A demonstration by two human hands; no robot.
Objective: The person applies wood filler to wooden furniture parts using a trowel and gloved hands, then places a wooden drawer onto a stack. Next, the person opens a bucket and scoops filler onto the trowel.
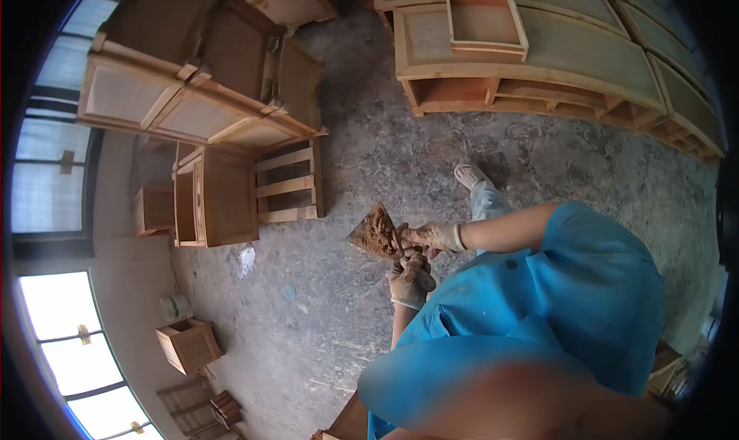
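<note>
Both my hands wear dirty pale work gloves and meet in front of my blue shirt. A roughly triangular flat blade, like a wide putty scraper, points away from them, heaped with lumpy brown putty. My left hand is closed at the near end of the scraper, its glove fingers stained brown. Coming in from the other side, my right hand is closed at the putty's near edge, touching or almost touching the left. What lies within its fingers is too small and smeared to make out.
Wooden cabinets are stacked beside a slatted frame and a small cabinet. A long wooden unit carries a shallow drawer. An open box and a white bucket stand near the windows. The concrete floor is stained.
</note>
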